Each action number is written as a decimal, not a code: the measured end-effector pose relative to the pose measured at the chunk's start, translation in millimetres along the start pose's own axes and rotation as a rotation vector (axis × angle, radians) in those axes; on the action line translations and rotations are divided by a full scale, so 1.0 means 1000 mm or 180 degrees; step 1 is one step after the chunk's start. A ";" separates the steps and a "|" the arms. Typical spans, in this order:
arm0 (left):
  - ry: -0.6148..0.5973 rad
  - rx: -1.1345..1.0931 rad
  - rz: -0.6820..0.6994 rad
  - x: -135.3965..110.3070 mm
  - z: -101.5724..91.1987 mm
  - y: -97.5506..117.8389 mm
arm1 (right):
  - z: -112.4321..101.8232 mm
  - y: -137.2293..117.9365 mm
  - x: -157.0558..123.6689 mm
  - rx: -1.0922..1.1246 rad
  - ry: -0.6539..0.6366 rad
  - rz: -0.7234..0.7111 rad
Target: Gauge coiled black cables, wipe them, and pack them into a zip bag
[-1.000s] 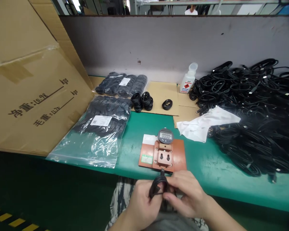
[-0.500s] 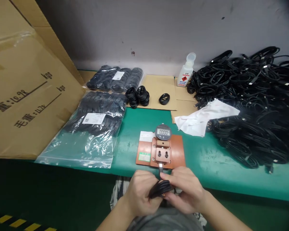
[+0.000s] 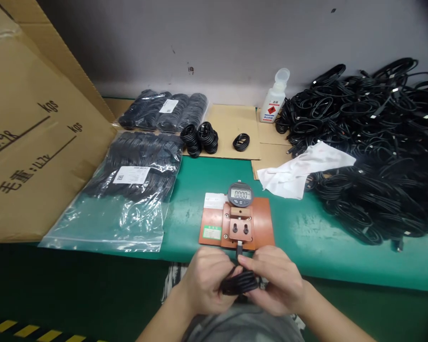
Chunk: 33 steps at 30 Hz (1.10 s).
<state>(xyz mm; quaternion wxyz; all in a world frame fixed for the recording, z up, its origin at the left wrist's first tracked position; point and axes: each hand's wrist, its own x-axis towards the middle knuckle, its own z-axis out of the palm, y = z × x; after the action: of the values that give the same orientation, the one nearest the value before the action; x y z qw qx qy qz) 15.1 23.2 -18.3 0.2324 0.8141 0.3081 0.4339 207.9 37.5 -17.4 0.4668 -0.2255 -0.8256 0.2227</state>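
Both of my hands close on one coiled black cable (image 3: 239, 283) at the table's front edge. My left hand (image 3: 207, 280) grips the coil from the left. My right hand (image 3: 278, 280) holds its right side, with the thumb against the cable's plug (image 3: 239, 250). The plug points away from me, its metal tip at the front of a copper-coloured block on the gauge fixture (image 3: 262, 223); whether the tip is inside I cannot tell. Behind the block, a round digital gauge (image 3: 240, 194) reads 0.000. My palms hide the lower part of the coil.
Bagged cable coils (image 3: 132, 175) lie left, beside a large cardboard box (image 3: 39, 142). Loose coils (image 3: 207, 137) and a single coil (image 3: 241, 142) rest on cardboard behind the fixture. A white bottle (image 3: 274, 102), a white cloth (image 3: 306, 168) and a big cable heap (image 3: 370, 156) are to the right.
The view has shifted slightly. The coil has turned a little in my hands and its loops now lie flatter. The plug stays at the fixture, and the gauge still reads zero.
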 end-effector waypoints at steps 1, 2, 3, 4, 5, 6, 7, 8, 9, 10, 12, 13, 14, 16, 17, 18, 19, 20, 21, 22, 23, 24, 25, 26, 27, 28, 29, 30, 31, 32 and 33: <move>-0.0008 -0.0007 0.0001 0.000 0.000 0.000 | 0.000 0.000 0.000 -0.0002 0.0000 0.0001; -0.0008 -0.0011 0.0005 0.000 0.000 0.000 | 0.000 0.000 -0.001 0.0005 -0.0004 0.0000; -0.0009 -0.0013 0.0006 0.000 0.000 0.000 | 0.000 0.000 -0.001 0.0023 -0.0009 -0.0001; -0.0007 -0.0010 0.0006 0.001 -0.001 0.000 | 0.000 0.000 -0.001 0.0047 -0.0006 0.0004; -0.0006 -0.0005 0.0002 0.001 -0.001 0.000 | 0.000 0.000 -0.001 0.0072 -0.0003 0.0014; -0.0007 0.0003 -0.0005 0.001 -0.001 0.000 | 0.000 0.000 -0.001 0.0093 -0.0004 0.0028; -0.0008 0.0009 -0.0009 0.001 -0.002 0.001 | 0.000 0.000 0.000 0.0109 0.0000 0.0038; -0.0014 0.0018 -0.0012 0.002 -0.002 0.001 | 0.000 0.000 0.000 0.0118 0.0003 0.0043; -0.0020 0.0025 -0.0015 0.002 -0.002 0.001 | 0.000 0.000 0.000 0.0122 0.0009 0.0046; -0.0025 0.0034 -0.0019 0.003 -0.002 0.001 | 0.000 0.000 0.000 0.0121 0.0009 0.0048; -0.0034 0.0055 -0.0030 0.004 -0.002 0.001 | 0.000 0.001 0.000 0.0109 0.0007 0.0054; -0.0037 0.0065 -0.0035 0.004 -0.002 0.000 | 0.001 0.001 0.000 0.0103 0.0001 0.0060; -0.0038 0.0074 -0.0039 0.004 -0.002 0.000 | 0.001 0.001 0.000 0.0098 -0.0009 0.0073; -0.0039 0.0086 -0.0044 0.004 -0.002 0.000 | 0.001 0.001 0.000 0.0089 -0.0011 0.0087; -0.0037 0.0090 -0.0051 0.004 -0.002 0.000 | 0.001 0.000 0.000 0.0083 -0.0004 0.0090; -0.0039 0.0090 -0.0059 0.004 -0.002 0.000 | 0.000 0.000 0.000 0.0076 0.0006 0.0092; -0.0044 0.0087 -0.0071 0.004 -0.003 0.001 | 0.000 -0.001 0.000 0.0071 0.0016 0.0094; -0.0053 0.0085 -0.0089 0.004 -0.003 0.001 | 0.000 -0.001 0.001 0.0073 0.0021 0.0099; -0.0059 0.0081 -0.0109 0.004 -0.003 0.001 | 0.000 -0.001 0.001 0.0080 0.0026 0.0106; -0.0065 0.0078 -0.0128 0.004 -0.004 0.001 | 0.000 -0.001 0.002 0.0087 0.0024 0.0115; -0.0071 0.0076 -0.0147 0.004 -0.004 0.001 | 0.000 -0.001 0.002 0.0089 0.0025 0.0121; -0.0072 0.0074 -0.0163 0.004 -0.004 0.001 | 0.000 -0.001 0.003 0.0085 0.0026 0.0127; -0.0073 0.0073 -0.0177 0.005 -0.005 0.001 | 0.000 -0.001 0.003 0.0074 0.0030 0.0127; -0.0074 0.0071 -0.0188 0.005 -0.005 0.002 | 0.000 -0.001 0.003 0.0060 0.0024 0.0132; -0.0071 0.0072 -0.0203 0.006 -0.005 0.002 | 0.000 -0.001 0.003 0.0043 0.0024 0.0138; -0.0068 0.0073 -0.0222 0.006 -0.006 0.002 | 0.000 -0.001 0.002 0.0022 0.0026 0.0150; -0.0059 0.0076 -0.0244 0.007 -0.006 0.002 | 0.001 -0.001 0.002 0.0000 0.0028 0.0162; -0.0055 0.0078 -0.0270 0.008 -0.006 0.002 | 0.001 -0.001 0.002 -0.0030 0.0027 0.0183; -0.0054 0.0076 -0.0295 0.008 -0.007 0.003 | 0.001 -0.002 0.002 -0.0064 0.0031 0.0201; -0.0058 0.0071 -0.0321 0.009 -0.007 0.003 | 0.000 -0.002 0.002 -0.0099 0.0034 0.0215; -0.0068 0.0063 -0.0342 0.010 -0.007 0.003 | 0.000 -0.002 0.003 -0.0129 0.0037 0.0222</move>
<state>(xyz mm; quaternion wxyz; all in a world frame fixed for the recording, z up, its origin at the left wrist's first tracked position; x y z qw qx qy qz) 14.3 28.7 -7.4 0.2506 0.8032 0.3531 0.4090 206.0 37.0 -14.3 0.4588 -0.2650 -0.8189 0.2207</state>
